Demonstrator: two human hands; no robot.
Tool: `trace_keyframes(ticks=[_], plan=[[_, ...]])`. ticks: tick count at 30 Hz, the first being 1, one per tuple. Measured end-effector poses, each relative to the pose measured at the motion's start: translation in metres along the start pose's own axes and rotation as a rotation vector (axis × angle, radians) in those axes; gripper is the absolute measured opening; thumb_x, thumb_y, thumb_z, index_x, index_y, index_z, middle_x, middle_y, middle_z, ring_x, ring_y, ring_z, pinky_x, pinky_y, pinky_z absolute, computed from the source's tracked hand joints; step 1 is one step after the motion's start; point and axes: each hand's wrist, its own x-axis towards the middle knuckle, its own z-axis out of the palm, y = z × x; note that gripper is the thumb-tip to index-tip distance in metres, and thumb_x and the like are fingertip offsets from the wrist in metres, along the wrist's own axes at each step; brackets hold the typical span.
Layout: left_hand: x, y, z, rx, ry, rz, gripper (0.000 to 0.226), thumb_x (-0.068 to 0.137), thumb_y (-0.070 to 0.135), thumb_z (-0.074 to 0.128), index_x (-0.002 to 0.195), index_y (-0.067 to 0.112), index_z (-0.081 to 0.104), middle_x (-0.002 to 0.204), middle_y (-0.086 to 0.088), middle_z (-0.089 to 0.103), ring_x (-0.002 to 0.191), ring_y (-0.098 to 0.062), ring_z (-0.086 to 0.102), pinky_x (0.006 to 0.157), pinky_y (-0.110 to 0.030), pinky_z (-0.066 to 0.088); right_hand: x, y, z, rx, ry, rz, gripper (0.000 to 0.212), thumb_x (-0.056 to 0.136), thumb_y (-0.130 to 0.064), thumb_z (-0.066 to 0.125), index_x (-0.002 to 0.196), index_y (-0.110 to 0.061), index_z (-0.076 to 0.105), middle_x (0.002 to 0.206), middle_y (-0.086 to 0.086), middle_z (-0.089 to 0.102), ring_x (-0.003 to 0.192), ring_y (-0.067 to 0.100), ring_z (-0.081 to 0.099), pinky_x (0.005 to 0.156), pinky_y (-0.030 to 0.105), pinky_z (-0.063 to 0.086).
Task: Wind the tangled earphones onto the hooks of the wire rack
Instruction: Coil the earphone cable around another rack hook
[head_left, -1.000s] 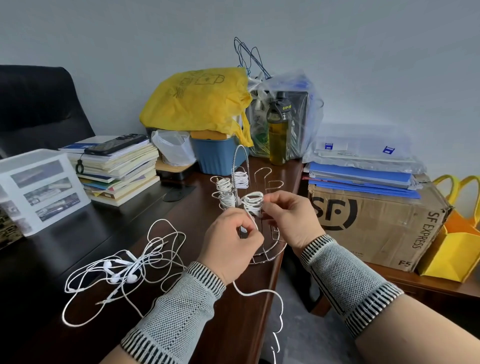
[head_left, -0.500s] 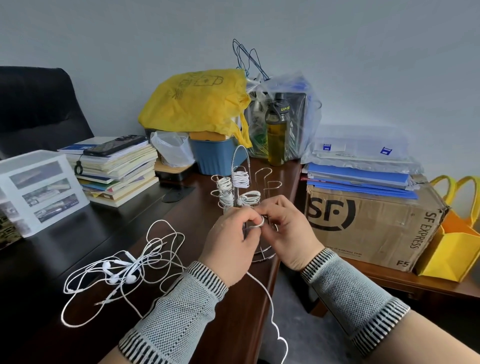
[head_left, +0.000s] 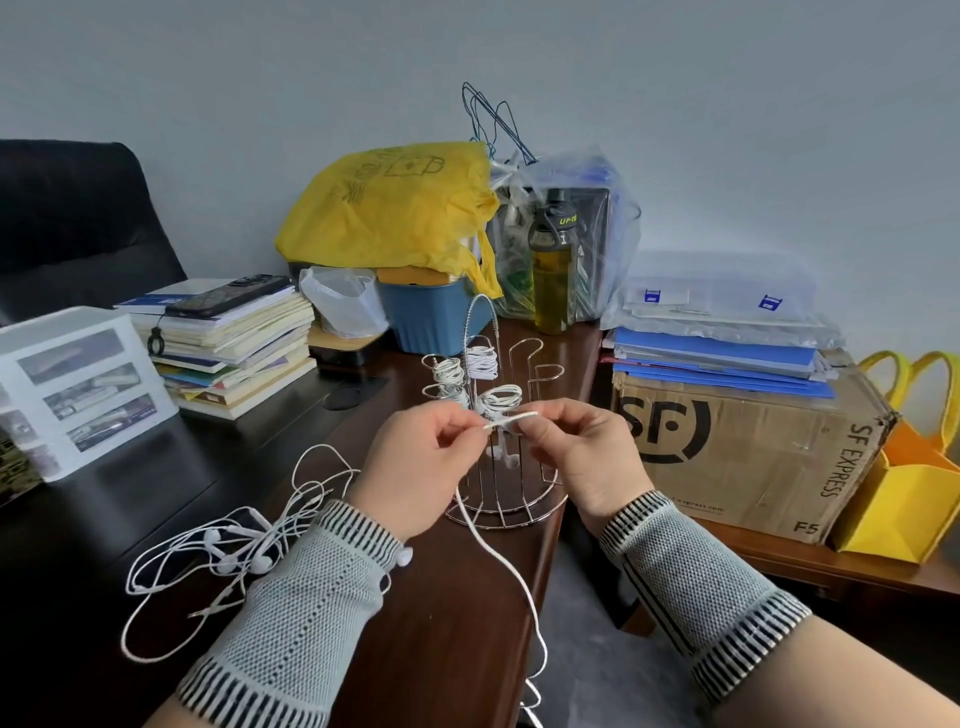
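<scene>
Far left of the frame there's a white drawer box (head_left: 78, 384), then a book stack (head_left: 228, 343) with a phone (head_left: 228, 296) lying on top, all on the dark desk (head_left: 441, 623). Lower left on the desk sits the tangle (head_left: 234, 551) of white earphones, loops spilling out toward the left sleeve (head_left: 301, 618), which covers part of it. The left hand (head_left: 415, 467) is at frame centre with thumb and forefinger pinched on a white cord (head_left: 511, 418), other fingers curled in. That cord runs across to the right hand (head_left: 582, 457), which pinches the other end the same way, so a short stretch sits between them right in front of the rack (head_left: 498, 441). The hands block the rack's middle; you can see its base ring, the top handle, and hooks with cord coils (head_left: 480, 364) already wrapped on, plus bare hooks on the right side. A loose length of the cord drops from the left hand down over the desk edge toward the bottom of the frame. Behind the rack: a yellow bag (head_left: 384, 208) over a blue bin (head_left: 431, 317), and a bottle (head_left: 553, 270). On the right, a cardboard box (head_left: 743, 452) with blue folders (head_left: 717, 358) stacked on it, and a yellow tote (head_left: 904, 493) at the far right edge.
</scene>
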Motion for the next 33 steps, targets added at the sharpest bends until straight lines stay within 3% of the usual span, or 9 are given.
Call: trace_keyframes(ticks=[3, 6, 13, 16, 23, 26, 30, 33], plan=[[0.010, 0.008, 0.004, -0.107, 0.175, -0.072, 0.016, 0.086, 0.031, 0.065, 0.073, 0.024, 0.069, 0.051, 0.014, 0.061, 0.049, 0.001, 0.054, 0.054, -0.016, 0.047, 0.003, -0.001, 0.002, 0.092, 0.009, 0.101, 0.014, 0.082, -0.011, 0.071, 0.070, -0.015, 0.075, 0.080, 0.017, 0.070, 0.073, 0.026, 0.055, 0.072, 0.038, 0.045], [0.020, 0.015, 0.014, -0.075, 0.338, -0.148, 0.031, 0.084, 0.037, 0.068, 0.058, 0.021, 0.066, 0.052, 0.007, 0.064, 0.052, -0.007, 0.060, 0.058, -0.033, 0.057, 0.004, -0.006, 0.005, 0.155, 0.029, 0.164, 0.018, 0.086, -0.014, 0.067, 0.069, -0.013, 0.071, 0.070, 0.008, 0.070, 0.068, 0.020, 0.057, 0.067, 0.031, 0.046], [0.024, 0.010, 0.019, 0.306, 0.287, -0.026, 0.039, 0.093, 0.037, 0.054, 0.064, 0.015, 0.068, 0.055, 0.002, 0.065, 0.056, -0.015, 0.062, 0.059, -0.037, 0.055, 0.014, -0.011, 0.010, 0.028, 0.122, 0.201, 0.027, 0.091, -0.026, 0.063, 0.069, -0.012, 0.061, 0.061, 0.008, 0.067, 0.056, 0.018, 0.055, 0.054, 0.027, 0.043], [0.023, 0.003, 0.018, 0.342, 0.267, -0.052, 0.044, 0.093, 0.040, 0.053, 0.062, 0.013, 0.069, 0.057, 0.001, 0.066, 0.057, -0.017, 0.063, 0.061, -0.037, 0.056, 0.019, -0.014, 0.012, -0.031, 0.146, 0.223, 0.031, 0.090, -0.027, 0.063, 0.064, -0.011, 0.059, 0.059, 0.008, 0.066, 0.058, 0.023, 0.055, 0.054, 0.028, 0.043], [0.019, -0.002, 0.020, 0.109, 0.256, -0.180, 0.043, 0.094, 0.027, 0.053, 0.057, 0.012, 0.069, 0.055, 0.005, 0.067, 0.055, -0.012, 0.065, 0.063, -0.034, 0.057, 0.022, -0.015, 0.016, -0.119, 0.164, 0.230, 0.032, 0.085, -0.021, 0.064, 0.055, -0.009, 0.061, 0.056, 0.007, 0.067, 0.060, 0.023, 0.058, 0.054, 0.028, 0.045], [0.019, -0.003, 0.022, -0.050, 0.287, -0.245, 0.041, 0.093, 0.025, 0.055, 0.057, 0.013, 0.069, 0.051, 0.006, 0.065, 0.045, -0.004, 0.060, 0.055, -0.026, 0.052, 0.023, -0.015, 0.016, -0.130, 0.164, 0.236, 0.030, 0.086, -0.019, 0.065, 0.057, -0.011, 0.061, 0.057, 0.005, 0.066, 0.056, 0.018, 0.061, 0.052, 0.026, 0.043], [0.015, 0.002, 0.029, -0.540, 0.308, -0.425, 0.019, 0.088, 0.013, 0.064, 0.073, 0.005, 0.072, 0.047, 0.005, 0.057, 0.038, -0.007, 0.044, 0.048, -0.024, 0.038, 0.023, -0.015, 0.017, -0.122, 0.158, 0.245, 0.029, 0.085, -0.019, 0.065, 0.058, -0.011, 0.061, 0.056, 0.005, 0.066, 0.057, 0.018, 0.062, 0.051, 0.026, 0.043], [0.012, 0.005, 0.034, -0.833, 0.278, -0.554, 0.014, 0.087, 0.010, 0.068, 0.073, 0.007, 0.068, 0.053, 0.003, 0.048, 0.038, -0.006, 0.036, 0.043, -0.020, 0.032, 0.023, -0.014, 0.016, -0.128, 0.166, 0.238, 0.029, 0.085, -0.019, 0.065, 0.057, -0.011, 0.061, 0.056, 0.004, 0.066, 0.060, 0.020, 0.064, 0.052, 0.026, 0.044]])
